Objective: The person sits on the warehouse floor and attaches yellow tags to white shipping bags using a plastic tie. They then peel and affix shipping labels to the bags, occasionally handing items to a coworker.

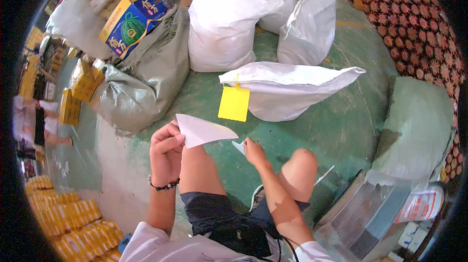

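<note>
My left hand (pixel 167 150) pinches a white piece of paper or thin sheet (pixel 204 130) at its left corner, and the piece tapers to a point on the right. Lower and to the right, my right hand (pixel 255 153) has its fingers closed on a thin light-blue piece (pixel 238 147), whose kind is unclear. The two held pieces look close together in view, but I cannot tell whether they touch. Beyond my hands, a white woven sack (pixel 281 97) lies slumped on the green floor (pixel 204 95). A yellow tag (pixel 234 104) hangs from its left top edge.
Fuller white sacks (pixel 223 32) stand behind. At left are a grey woven sack (pixel 146 90) and a printed carton (pixel 128 24). Yellow-and-white bundles (pixel 73 222) lie lower left, near a blurred person (pixel 45 119). Red-and-black rounded items (pixel 406 10) and plastic bags (pixel 365 203) line the right.
</note>
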